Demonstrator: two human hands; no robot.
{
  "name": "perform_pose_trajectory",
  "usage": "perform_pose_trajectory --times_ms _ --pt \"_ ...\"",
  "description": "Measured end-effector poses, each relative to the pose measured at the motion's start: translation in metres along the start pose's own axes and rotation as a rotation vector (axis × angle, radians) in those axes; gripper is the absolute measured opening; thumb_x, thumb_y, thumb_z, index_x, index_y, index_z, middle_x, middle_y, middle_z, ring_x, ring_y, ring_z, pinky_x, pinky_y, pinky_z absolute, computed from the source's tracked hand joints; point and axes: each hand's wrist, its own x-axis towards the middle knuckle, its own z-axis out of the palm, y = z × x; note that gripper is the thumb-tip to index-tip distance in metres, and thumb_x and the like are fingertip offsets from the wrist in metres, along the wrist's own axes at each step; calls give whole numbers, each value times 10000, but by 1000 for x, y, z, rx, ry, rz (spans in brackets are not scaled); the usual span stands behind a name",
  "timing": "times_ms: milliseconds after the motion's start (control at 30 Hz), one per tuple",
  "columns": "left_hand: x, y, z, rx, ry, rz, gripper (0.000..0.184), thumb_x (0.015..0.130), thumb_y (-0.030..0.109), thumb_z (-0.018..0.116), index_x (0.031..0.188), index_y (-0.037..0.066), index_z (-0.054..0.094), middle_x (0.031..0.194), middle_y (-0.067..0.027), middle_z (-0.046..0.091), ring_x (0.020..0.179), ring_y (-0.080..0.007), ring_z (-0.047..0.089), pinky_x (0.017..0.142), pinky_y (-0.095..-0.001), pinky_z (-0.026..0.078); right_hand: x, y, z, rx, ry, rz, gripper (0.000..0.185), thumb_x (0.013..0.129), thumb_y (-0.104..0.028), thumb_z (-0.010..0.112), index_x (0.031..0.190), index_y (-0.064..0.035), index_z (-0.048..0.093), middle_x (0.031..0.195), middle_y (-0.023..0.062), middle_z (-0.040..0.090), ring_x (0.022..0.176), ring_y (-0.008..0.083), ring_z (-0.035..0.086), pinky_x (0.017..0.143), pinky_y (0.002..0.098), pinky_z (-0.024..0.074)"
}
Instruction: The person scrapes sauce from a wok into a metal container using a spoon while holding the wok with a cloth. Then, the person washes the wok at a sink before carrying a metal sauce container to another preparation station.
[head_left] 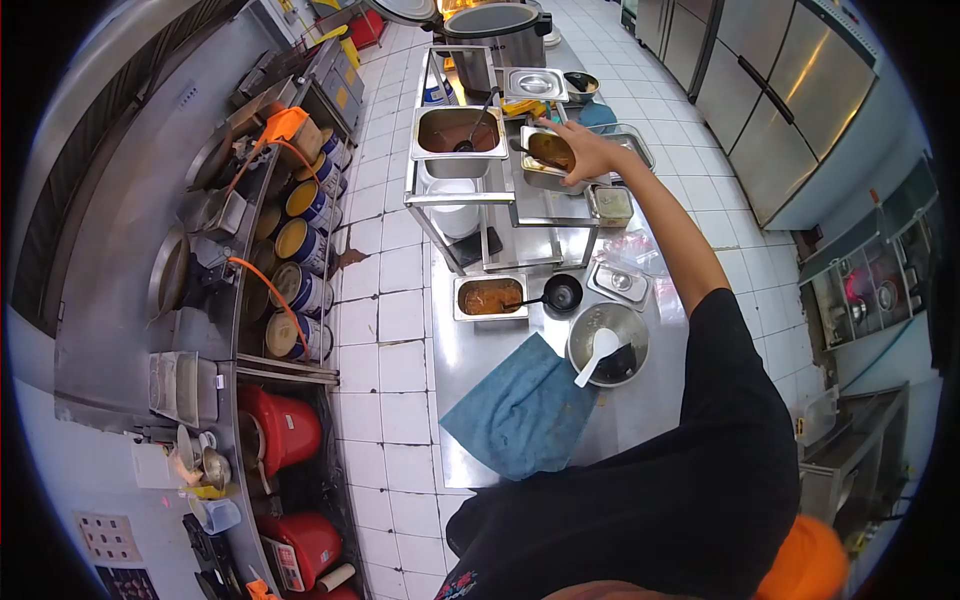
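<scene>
My right hand (592,153) reaches far forward over a metal shelf stand. Its fingers and thumb span the right end of a small steel food pan (545,181), gripping opposite sides of the rim. Yellow-brown sauce and a dark-handled utensil (540,157) are in that pan. To its left, a larger steel pan (458,168) holds brownish liquid and a black ladle (481,127). Just right of my hand's pan stands a squarish container (611,207) with pale green contents. My left hand is out of view.
On the steel table (455,370) are a pan of orange-brown sauce (490,296), a black ladle (562,293), a steel lid (620,283), a mixing bowl (640,352) with a white spoon (601,346), and a blue cloth (521,410). A large cooker (500,40) stands beyond. Shelving with tins lines the left.
</scene>
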Motion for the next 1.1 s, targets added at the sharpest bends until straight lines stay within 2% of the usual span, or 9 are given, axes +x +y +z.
perform_pose_trajectory --times_ms 167,200,367,400,567,733,867,967,1100 --pt "-3 -4 4 -110 -15 -3 379 849 415 601 1148 193 532 1081 27 564 937 -161 538 745 -354 426 18 8 27 -51 -117 -26 1261 543 -343 857 1550 -148 122 1239 246 440 1175 416 467 990 450 421" --pt "-2 -2 3 -135 -22 -4 362 847 405 609 1130 190 540 1055 28 574 912 -159 547 725 -350 432 18 6 34 -52 -93 -57 1258 524 -364 862 1536 -105 162 1189 251 464 1099 420 511 977 437 428" --pt "28 37 -2 -421 -253 -103 281 834 342 652 1048 176 576 910 30 611 769 -151 578 615 -322 446 17 8 65 -25 -142 -50 1281 528 -345 867 1553 -157 121 1188 242 447 1115 401 472 1012 431 392" --pt "-13 39 31 -320 -110 40 244 832 318 659 1008 167 584 864 10 615 688 -153 555 577 -338 424 15 6 66 -16 -146 -43 1282 525 -339 867 1553 -164 122 1189 239 445 1118 399 470 1013 430 392" --pt "-20 44 49 -330 -63 44 236 826 301 663 991 152 585 880 -14 613 700 -157 557 584 -322 427 12 6 72 1 -104 -107 1271 501 -348 859 1547 -195 153 1130 218 464 1080 402 483 968 443 391" --pt "38 33 -1 -287 -140 -83 296 818 279 682 1042 110 587 915 -87 608 735 -211 577 625 -327 480 13 3 59 98 -267 -21 1372 477 -419 915 1557 -197 99 1358 299 406 1298 447 398 1110 480 318" --pt "38 27 -20 -219 -119 -65 315 840 266 674 1075 80 577 943 -106 608 748 -231 588 660 -332 516 16 12 58 300 -399 44 1337 561 -412 894 1561 -144 47 1554 211 249 1415 338 303 1163 421 268" --pt "26 31 -15 -89 -111 -32 314 857 271 661 1085 73 572 954 -99 607 746 -227 588 667 -330 518 2 -15 42 283 -388 111 1256 617 -400 875 1562 -158 84 1511 221 328 1362 325 392 1129 390 326" --pt "25 41 4 66 -162 16 315 880 277 643 1099 65 565 968 -90 605 745 -223 589 677 -327 521 -51 -8 72 426 327 149 889 777 -364 776 1497 -123 312 1402 170 483 1289 289 477 1084 378 371"
